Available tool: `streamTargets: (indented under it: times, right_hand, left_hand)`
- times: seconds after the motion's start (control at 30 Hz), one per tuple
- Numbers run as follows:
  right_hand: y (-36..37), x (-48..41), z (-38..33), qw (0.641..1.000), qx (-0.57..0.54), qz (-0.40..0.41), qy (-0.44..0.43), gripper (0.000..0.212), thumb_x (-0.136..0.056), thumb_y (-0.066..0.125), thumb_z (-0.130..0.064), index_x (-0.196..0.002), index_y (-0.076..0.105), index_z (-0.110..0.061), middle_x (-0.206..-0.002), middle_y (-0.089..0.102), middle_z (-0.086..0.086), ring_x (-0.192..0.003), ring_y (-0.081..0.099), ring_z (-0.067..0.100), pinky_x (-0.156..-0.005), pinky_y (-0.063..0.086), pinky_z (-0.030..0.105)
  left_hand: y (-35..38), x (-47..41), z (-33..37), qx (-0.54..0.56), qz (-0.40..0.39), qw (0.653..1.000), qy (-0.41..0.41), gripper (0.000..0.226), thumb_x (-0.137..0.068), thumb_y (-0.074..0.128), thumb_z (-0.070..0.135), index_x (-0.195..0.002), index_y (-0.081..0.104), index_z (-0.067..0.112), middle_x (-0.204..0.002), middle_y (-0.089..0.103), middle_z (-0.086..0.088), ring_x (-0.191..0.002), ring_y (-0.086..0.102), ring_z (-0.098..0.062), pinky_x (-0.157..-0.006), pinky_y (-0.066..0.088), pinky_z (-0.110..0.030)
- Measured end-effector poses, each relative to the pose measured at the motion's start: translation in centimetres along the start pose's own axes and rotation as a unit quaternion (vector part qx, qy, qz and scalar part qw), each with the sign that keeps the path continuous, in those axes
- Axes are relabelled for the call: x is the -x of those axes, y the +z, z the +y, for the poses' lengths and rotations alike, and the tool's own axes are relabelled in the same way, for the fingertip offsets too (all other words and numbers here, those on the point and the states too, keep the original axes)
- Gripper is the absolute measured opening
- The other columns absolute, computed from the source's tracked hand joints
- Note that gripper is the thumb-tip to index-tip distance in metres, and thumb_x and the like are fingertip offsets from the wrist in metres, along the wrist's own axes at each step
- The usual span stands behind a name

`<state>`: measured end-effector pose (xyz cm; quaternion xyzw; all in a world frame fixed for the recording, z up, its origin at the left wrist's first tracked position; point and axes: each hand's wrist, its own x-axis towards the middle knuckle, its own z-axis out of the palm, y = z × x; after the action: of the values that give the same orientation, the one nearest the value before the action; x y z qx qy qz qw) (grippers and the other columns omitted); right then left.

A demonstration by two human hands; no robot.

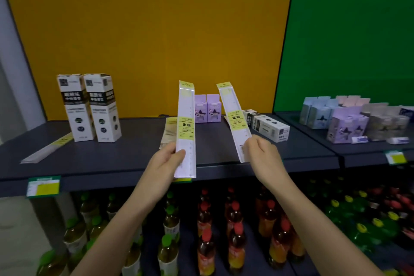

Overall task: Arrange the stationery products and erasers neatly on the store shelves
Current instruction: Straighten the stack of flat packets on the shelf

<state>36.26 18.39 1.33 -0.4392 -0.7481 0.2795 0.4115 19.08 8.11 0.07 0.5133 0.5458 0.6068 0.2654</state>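
Two packaged rulers stood raised above the dark shelf [134,154], one in each hand. The left hand [167,159] pinched the lower part of the left ruler [186,127], held nearly upright. The right hand [263,154] closed on the bottom end of the right ruler [234,116], which leaned left at its top. Behind them stood two purple boxes [207,108]. Two tall white boxes [89,107] stood upright at the left; another white box [267,125] lay flat at the right.

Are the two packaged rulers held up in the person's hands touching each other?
Apart. The head view shows dark shelf and purple boxes between the left-hand packaged ruler and the right-hand packaged ruler.
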Motion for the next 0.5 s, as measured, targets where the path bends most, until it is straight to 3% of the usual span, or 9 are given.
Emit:
streamTargets:
  times: [0.13,0.23,0.33,0.43,0.5]
  right_hand:
    - [-1.4,-3.9,2.2,0.996,0.040,-0.059,0.049,0.032,-0.094,0.031,-0.025,-0.070,0.047,-0.012,-0.082,0.055,0.014,-0.086,0.051,0.032,-0.069,0.037,0.038]
    - [-2.2,-6.7,3.8,0.989,0.055,-0.115,0.078,0.033,-0.096,0.033,-0.025,-0.097,0.057,-0.003,-0.105,0.062,0.018,-0.101,0.057,0.034,-0.089,0.045,0.045]
    - [-2.5,-8.9,4.8,0.980,0.060,-0.163,0.100,0.027,-0.098,0.037,-0.024,-0.108,0.056,-0.008,-0.108,0.060,0.012,-0.104,0.057,0.030,-0.096,0.043,0.047]
    - [-2.4,-11.3,5.5,0.974,0.060,-0.193,0.105,0.022,-0.096,0.043,-0.023,-0.090,0.059,-0.009,-0.106,0.063,0.018,-0.088,0.054,0.023,-0.080,0.044,0.036]
    - [-2.0,-12.6,6.0,0.971,0.071,-0.202,0.106,0.026,-0.094,0.047,-0.025,-0.074,0.059,-0.014,-0.093,0.063,0.014,-0.083,0.052,0.022,-0.075,0.038,0.032]
  left_hand:
    - [1.7,-2.8,-0.4,-0.014,-0.016,0.999,-0.036,0.020,-0.095,0.045,0.017,-0.097,0.063,0.024,-0.085,0.071,0.003,-0.081,0.064,-0.013,-0.077,0.048,-0.031]
    - [2.4,-5.6,-1.1,0.018,-0.032,0.997,-0.060,0.015,-0.093,0.048,0.013,-0.092,0.063,0.010,-0.076,0.071,-0.001,-0.073,0.060,-0.020,-0.064,0.048,-0.027]
    - [3.3,-8.3,-1.7,-0.011,-0.055,0.996,-0.065,0.018,-0.092,0.052,0.018,-0.087,0.057,0.002,-0.079,0.059,-0.016,-0.061,0.040,-0.020,-0.050,0.029,-0.020]
    - [4.3,-10.4,-2.0,-0.042,-0.046,0.996,-0.063,0.024,-0.091,0.054,0.020,-0.069,0.047,0.011,-0.058,0.043,-0.009,-0.041,0.028,-0.009,-0.039,0.020,-0.013]
    - [5.0,-11.4,-2.1,-0.051,-0.040,0.996,-0.056,0.029,-0.090,0.054,0.020,-0.064,0.046,0.013,-0.050,0.046,-0.005,-0.034,0.026,-0.005,-0.035,0.020,-0.012]
